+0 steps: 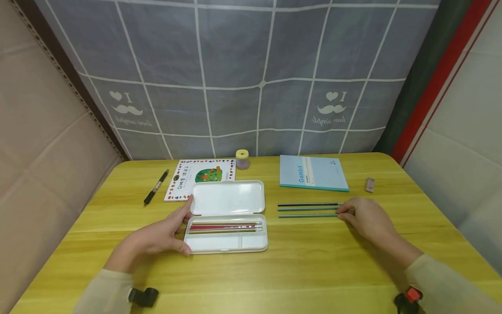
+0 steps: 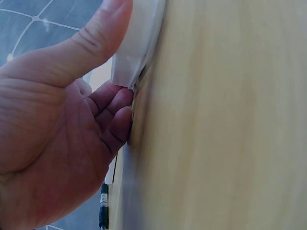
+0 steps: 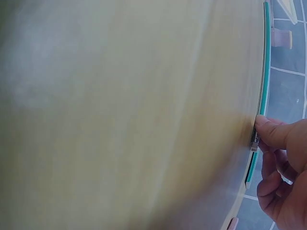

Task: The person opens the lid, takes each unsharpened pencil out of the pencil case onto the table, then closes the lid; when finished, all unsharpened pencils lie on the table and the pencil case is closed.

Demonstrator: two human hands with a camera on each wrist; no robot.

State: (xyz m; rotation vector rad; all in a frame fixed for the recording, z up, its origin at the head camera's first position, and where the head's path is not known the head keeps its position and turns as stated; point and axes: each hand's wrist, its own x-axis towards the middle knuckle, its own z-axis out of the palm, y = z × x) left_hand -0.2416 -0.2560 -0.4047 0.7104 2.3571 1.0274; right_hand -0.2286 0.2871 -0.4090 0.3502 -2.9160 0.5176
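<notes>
A white pencil case [image 1: 227, 245] lies with its lid [image 1: 229, 198] folded back, holding a red pencil [image 1: 219, 227] between gold ones. My left hand [image 1: 162, 233] grips the case's left side, thumb at the front corner and fingers by the hinge; in the left wrist view the thumb lies along the white wall. To the right, a dark pencil [image 1: 302, 204] and two green pencils lie side by side on the table. My right hand [image 1: 366, 218] pinches the right end of the nearest green pencil [image 1: 306, 216]. The fingertips partly hide the pencil ends.
Behind the case lie a picture book [image 1: 178, 185] and a black pen [image 1: 156, 188]. A yellow-lidded sharpener-like pot [image 1: 242, 159] stands at the back, left of a blue notebook [image 1: 313, 173]. An eraser [image 1: 370, 185] is beyond the right hand. Cloth hangs along the back edge.
</notes>
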